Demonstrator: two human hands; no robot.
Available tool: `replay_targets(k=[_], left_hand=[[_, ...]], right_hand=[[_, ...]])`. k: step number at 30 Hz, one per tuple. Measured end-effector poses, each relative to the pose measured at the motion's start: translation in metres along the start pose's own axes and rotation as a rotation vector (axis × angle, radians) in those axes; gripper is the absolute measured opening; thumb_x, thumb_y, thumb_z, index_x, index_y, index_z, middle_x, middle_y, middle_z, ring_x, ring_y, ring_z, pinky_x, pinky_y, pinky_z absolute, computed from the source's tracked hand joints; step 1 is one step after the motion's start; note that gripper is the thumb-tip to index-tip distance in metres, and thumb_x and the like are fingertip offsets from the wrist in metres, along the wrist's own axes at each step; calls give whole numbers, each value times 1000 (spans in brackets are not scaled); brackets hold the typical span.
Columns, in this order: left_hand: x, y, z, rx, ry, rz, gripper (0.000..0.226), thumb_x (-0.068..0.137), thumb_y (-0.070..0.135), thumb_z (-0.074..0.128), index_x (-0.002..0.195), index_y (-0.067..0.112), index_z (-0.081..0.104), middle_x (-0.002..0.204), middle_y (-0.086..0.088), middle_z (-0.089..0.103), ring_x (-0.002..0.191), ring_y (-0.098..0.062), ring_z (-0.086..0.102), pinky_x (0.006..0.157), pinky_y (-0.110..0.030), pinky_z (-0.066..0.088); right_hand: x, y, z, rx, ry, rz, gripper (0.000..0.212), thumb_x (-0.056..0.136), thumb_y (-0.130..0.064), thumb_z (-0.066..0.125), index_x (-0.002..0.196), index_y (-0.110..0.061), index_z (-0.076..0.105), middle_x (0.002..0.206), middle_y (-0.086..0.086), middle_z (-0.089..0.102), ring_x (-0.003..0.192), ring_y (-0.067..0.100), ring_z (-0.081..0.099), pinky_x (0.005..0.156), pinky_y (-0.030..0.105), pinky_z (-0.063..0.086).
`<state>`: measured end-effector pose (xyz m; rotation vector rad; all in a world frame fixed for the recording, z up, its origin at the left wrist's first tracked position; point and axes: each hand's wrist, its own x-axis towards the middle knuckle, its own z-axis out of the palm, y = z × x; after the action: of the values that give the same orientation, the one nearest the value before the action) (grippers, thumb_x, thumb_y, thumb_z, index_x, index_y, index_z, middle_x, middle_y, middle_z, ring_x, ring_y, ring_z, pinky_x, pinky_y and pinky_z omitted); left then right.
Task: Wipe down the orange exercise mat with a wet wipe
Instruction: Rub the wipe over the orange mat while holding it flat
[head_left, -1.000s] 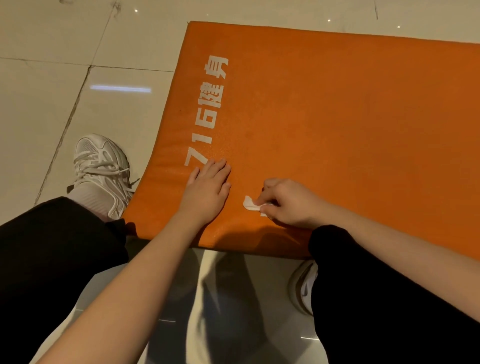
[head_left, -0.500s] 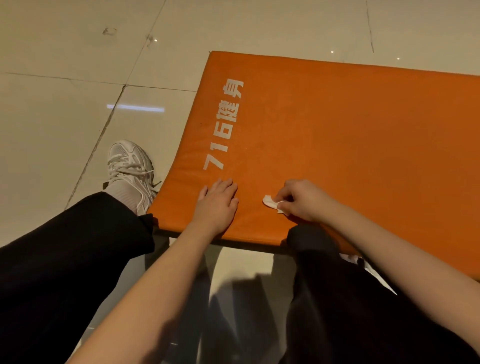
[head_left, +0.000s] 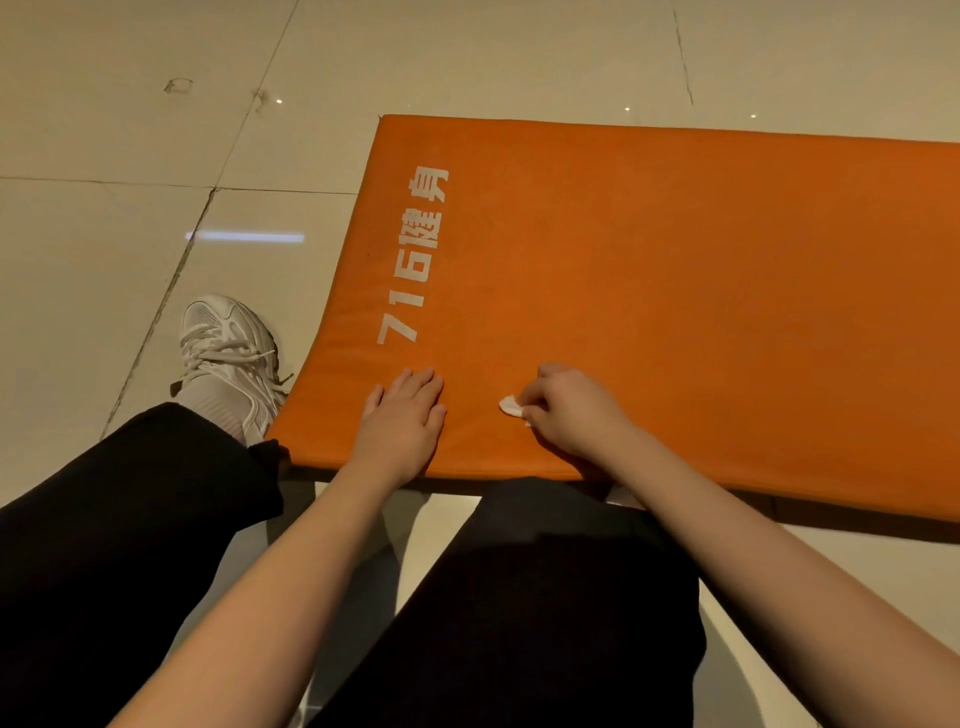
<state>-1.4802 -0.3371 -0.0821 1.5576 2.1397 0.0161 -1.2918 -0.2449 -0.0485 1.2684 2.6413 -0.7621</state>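
The orange exercise mat (head_left: 675, 291) lies flat on the tiled floor, with white lettering along its left end. My left hand (head_left: 402, 421) rests palm down on the mat near its front left corner, fingers together and flat, holding nothing. My right hand (head_left: 569, 408) sits just to the right of it, fingers curled on a small crumpled white wet wipe (head_left: 511, 405) pressed against the mat. Only a corner of the wipe shows past my fingers.
My legs in black trousers (head_left: 130, 545) fill the foreground on either side of the mat's front edge. A white sneaker (head_left: 228, 358) stands on the floor beside the mat's left edge. Beige floor tiles (head_left: 156, 130) surround the mat.
The camera has pulled back and up, showing more floor and mat. Both hands stay in roughly the same spot near the mat's front edge, the right one still on the wipe.
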Motion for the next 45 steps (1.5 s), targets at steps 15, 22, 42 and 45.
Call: replay_targets(k=[15,22,42,45], left_hand=[[2,40,12,-6,3,80,53,105,41,29,154,22,24,163,4,16,150,-16,5,120,-43,-1],[2,41,14,12,-6,70,52,105,41,27,154,23,23,163,5,15,150,-15,4,120,-42,-1],[-5,66,5,32,-102,-21,58,104,47,24,155,18,19,164,0,11,151,-22,3,119,-48,1],[-4,71,6,35,-100,-38,60,104,48,24,155,18,21,164,-1,12,151,-24,4,119,-50,2]], right_hand=[[-45,22,-16,145,-86,-102,18,90,-25,64,106,-21,72,85,-7,50,83,15,52,73,34,43],[-49,26,-9,146,58,14,17,90,-23,63,103,-16,73,76,-12,41,77,14,48,65,29,35],[-71,37,-11,42,191,213,24,95,-25,53,110,-18,70,87,-5,41,83,15,45,67,27,32],[-82,39,-19,-22,98,97,28,97,-31,49,121,-25,63,91,-7,41,91,14,46,82,30,35]])
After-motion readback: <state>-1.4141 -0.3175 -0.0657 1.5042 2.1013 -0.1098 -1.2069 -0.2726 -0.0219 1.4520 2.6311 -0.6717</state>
